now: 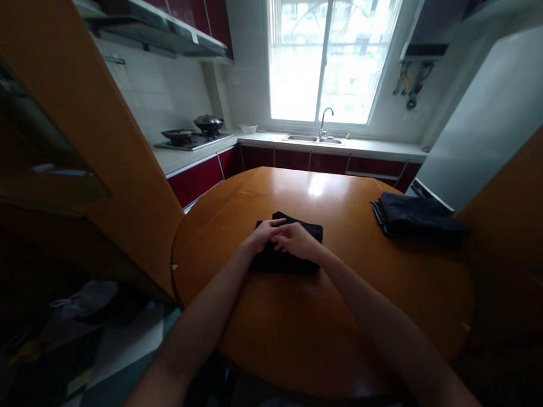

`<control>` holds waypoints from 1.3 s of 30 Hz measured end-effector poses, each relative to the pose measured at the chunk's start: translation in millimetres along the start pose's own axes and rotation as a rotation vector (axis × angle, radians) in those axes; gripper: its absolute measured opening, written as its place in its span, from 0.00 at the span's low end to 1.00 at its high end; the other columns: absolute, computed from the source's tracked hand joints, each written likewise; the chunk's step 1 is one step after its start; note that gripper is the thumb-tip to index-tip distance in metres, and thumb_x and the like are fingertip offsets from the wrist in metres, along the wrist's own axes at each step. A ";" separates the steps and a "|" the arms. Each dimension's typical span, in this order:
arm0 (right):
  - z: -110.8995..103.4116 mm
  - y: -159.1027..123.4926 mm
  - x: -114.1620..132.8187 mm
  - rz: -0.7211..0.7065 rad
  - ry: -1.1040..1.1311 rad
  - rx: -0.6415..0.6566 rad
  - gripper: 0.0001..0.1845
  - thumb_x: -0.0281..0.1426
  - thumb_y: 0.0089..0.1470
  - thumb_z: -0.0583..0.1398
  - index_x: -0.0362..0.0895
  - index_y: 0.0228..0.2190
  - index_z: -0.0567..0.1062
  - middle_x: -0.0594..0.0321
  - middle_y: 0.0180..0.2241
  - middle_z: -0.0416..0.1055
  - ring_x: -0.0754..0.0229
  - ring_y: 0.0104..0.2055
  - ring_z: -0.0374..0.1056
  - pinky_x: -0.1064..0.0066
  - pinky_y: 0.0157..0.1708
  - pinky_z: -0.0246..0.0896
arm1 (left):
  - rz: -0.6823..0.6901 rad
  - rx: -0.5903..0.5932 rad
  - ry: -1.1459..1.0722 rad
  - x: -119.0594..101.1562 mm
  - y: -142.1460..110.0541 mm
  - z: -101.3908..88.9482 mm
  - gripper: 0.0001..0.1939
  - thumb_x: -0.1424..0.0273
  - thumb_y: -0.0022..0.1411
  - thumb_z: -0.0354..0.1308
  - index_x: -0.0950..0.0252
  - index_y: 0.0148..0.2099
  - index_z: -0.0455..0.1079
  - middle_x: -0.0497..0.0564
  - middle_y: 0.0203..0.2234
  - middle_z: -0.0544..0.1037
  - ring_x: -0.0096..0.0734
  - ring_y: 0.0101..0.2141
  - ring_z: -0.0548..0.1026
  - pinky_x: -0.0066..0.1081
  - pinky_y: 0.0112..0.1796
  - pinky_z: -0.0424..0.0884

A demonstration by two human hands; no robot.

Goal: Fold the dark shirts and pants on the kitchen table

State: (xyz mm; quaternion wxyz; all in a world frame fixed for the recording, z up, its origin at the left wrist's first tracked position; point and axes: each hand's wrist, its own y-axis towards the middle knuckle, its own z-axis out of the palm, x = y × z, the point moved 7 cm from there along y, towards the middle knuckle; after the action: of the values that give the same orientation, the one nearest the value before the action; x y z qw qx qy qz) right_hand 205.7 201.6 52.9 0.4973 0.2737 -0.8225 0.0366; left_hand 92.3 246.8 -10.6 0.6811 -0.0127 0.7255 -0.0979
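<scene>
At the left grip [262, 234]: set over the folded black cloth [285, 263], toward its left side, with fingers partly extended and pointed inward across the top. At the right grip [299, 241]: placed from the opposite side, over the right part of the same cloth, with fingers bent. Meets the left grip near the middle of the bundle; overlaps it at the fingers. Pinching fabric or merely laid on top: not determinable, owing to overlap and dark material.

Under both grips, black cloth: lies in a compact, roughly rectangular fold, near the middle of the wooden counter [294, 329]. Shows a slightly uneven far edge.

Farther right, on the same surface: stack of dark folded cloth [420, 214], close to the right edge, well apart from the black bundle. Appears navy to black; layered along its left side.

Beyond, along the far wall: white kitchen counter [375, 147] over dark red cabinets [329, 163]. Includes sink [300, 138] with curved faucet [324, 119], below a bright two-pane window [330, 57]. To the left: white bowl [248, 129], then hob [197, 143] with lidded wok [208, 123] and a flatter pan [177, 135]. Above the hob: range hood [157, 33]. Upper right: grey wall unit [433, 25], with pipes underneath.
</scene>
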 end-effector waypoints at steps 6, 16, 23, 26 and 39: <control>-96.2 -47.2 -59.4 0.037 0.020 -0.618 0.20 0.33 0.58 0.54 0.40 0.45 0.79 0.51 0.45 0.79 0.53 0.46 0.74 0.61 0.49 0.68 | 0.125 -0.096 0.084 -31.0 -17.9 0.6 0.32 0.76 0.56 0.66 0.61 0.63 0.70 0.59 0.54 0.77 0.41 0.49 0.78 0.36 0.50 0.73; -28.4 -71.3 -64.4 -0.173 -0.205 -0.156 0.28 0.43 0.67 0.51 0.45 0.62 0.67 0.51 0.66 0.58 0.53 0.70 0.49 0.53 0.67 0.46 | 0.191 -0.124 0.228 -40.3 -28.3 -51.4 0.32 0.71 0.52 0.71 0.59 0.60 0.73 0.56 0.57 0.75 0.49 0.57 0.72 0.42 0.58 0.66; -15.5 -77.7 -57.3 -0.207 -0.474 -0.030 0.41 0.44 0.57 0.63 0.44 0.66 0.60 0.48 0.69 0.51 0.46 0.73 0.39 0.44 0.68 0.39 | 0.190 -0.070 0.267 2.2 -28.8 -66.1 0.36 0.68 0.51 0.71 0.60 0.63 0.70 0.57 0.59 0.73 0.47 0.59 0.71 0.43 0.61 0.62; -13.3 -80.8 -60.3 -0.213 -0.507 -0.024 0.40 0.32 0.55 0.62 0.43 0.67 0.59 0.49 0.70 0.49 0.47 0.73 0.40 0.47 0.68 0.40 | 0.175 -0.069 0.206 5.5 -30.0 -67.1 0.38 0.68 0.52 0.71 0.60 0.65 0.67 0.58 0.61 0.71 0.46 0.59 0.70 0.42 0.60 0.64; 2.1 -86.8 -54.4 -0.228 -0.663 -0.101 0.40 0.15 0.49 0.49 0.32 0.65 0.59 0.42 0.68 0.53 0.49 0.73 0.40 0.49 0.68 0.45 | 0.132 -0.042 0.036 3.3 -38.6 -51.7 0.39 0.71 0.52 0.71 0.57 0.65 0.66 0.57 0.61 0.71 0.45 0.56 0.73 0.42 0.57 0.68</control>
State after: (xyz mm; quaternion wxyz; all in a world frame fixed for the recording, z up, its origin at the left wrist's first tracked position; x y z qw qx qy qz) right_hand 265.6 149.9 -12.1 0.2170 0.3355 -0.9042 -0.1507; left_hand 36.3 214.9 -5.0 0.6724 0.0228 0.7389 -0.0375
